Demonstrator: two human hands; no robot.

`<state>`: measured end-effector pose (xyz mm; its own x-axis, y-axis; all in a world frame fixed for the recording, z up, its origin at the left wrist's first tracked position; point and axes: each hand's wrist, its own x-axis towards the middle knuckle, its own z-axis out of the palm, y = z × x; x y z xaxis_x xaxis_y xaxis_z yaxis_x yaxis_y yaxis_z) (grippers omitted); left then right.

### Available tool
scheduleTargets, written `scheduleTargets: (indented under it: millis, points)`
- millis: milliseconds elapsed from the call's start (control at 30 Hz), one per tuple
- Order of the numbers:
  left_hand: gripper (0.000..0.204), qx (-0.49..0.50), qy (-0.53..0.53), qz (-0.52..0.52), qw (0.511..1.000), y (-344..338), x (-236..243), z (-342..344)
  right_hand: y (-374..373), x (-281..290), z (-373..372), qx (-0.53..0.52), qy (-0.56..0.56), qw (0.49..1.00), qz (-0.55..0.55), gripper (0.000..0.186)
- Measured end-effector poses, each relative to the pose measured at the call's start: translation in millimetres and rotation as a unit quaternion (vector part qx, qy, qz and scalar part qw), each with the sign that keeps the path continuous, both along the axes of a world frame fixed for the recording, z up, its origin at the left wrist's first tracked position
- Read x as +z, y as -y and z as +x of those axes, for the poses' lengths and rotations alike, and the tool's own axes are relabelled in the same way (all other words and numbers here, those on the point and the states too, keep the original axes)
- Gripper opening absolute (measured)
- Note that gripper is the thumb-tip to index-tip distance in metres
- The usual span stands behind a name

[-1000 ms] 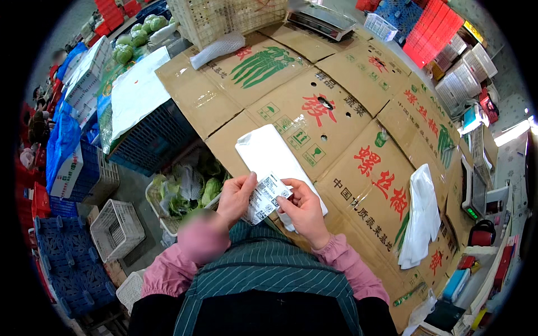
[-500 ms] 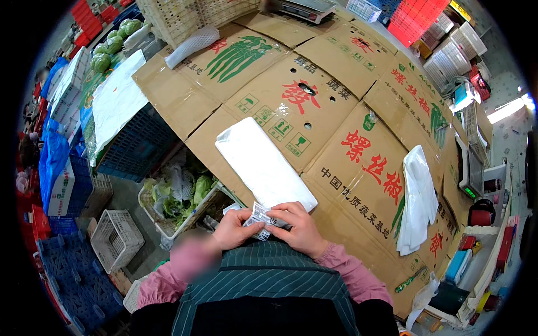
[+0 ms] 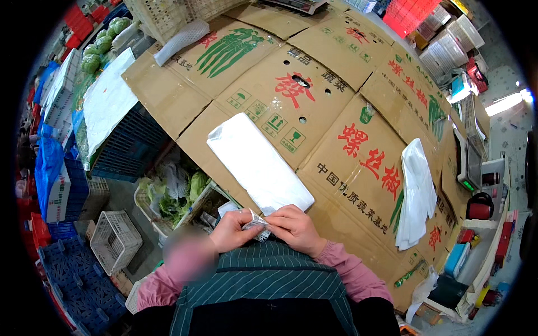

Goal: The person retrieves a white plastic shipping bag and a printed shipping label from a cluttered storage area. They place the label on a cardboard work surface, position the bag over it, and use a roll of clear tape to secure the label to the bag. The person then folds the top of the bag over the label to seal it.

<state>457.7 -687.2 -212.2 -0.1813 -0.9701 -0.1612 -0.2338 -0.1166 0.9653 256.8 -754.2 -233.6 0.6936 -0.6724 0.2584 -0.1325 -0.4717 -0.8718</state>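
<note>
Between my two hands is a small sheet of printed white labels (image 3: 257,222), bent up at its upper edge. My left hand (image 3: 228,231) pinches its left side between thumb and fingers. The right hand (image 3: 298,228) grips its right edge with fingertips pressed together. Just beyond them a white folded stack, seemingly plastic bags (image 3: 259,162), lies flat on the cardboard-covered table (image 3: 330,134). Farther right rests a loose, crumpled bunch of white plastic bags (image 3: 416,193). Part of the label sheet is hidden by my fingers.
A crate of leafy vegetables (image 3: 147,208) stands below the table's left edge, near an empty white crate (image 3: 116,241). At the right are a scale (image 3: 466,162) and a box of odds and ends (image 3: 457,260). A green-handled tool (image 3: 409,273) lies near the right corner.
The label sheet, fairly flat before, is now bent and folded up between my fingers. My right hand has turned slightly and closed in on its edge. The whole view has shifted a little.
</note>
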Motion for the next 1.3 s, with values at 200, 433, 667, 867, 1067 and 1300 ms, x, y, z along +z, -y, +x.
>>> scheduleTargets:
  millis: [200, 433, 667, 867, 1067, 1300]
  points:
    - [0.011, -0.092, 0.034, -0.009, 0.995, 16.1, 4.1, 8.3, 4.8, 1.9, -38.2, -0.197, 0.12, 0.872, 0.432, 0.015]
    - [0.016, -0.236, 0.153, -0.038, 0.959, 48.3, -8.0, -3.9, 45.2, 4.0, -43.6, -0.288, 0.13, 0.872, 0.373, 0.017]
    - [0.018, -0.227, 0.155, 0.022, 0.961, 36.7, -18.7, 3.3, 44.7, 0.1, -13.6, -0.225, -0.044, 0.968, -0.099, 0.012]
    - [0.02, -0.214, 0.147, 0.037, 0.965, 28.3, -16.2, 4.9, 31.7, -12.7, 6.3, -0.116, -0.101, 0.951, -0.269, 0.018]
    - [0.022, -0.21, 0.136, 0.04, 0.967, 23.8, -15.3, 8.1, 17.3, -33.5, 6.2, -0.082, -0.157, 0.956, -0.234, 0.024]
    - [0.019, -0.147, 0.016, 0.044, 0.988, 4.4, -24.3, 24.4, 17.1, -40.6, -8.1, -0.099, -0.121, 0.972, -0.175, 0.018]
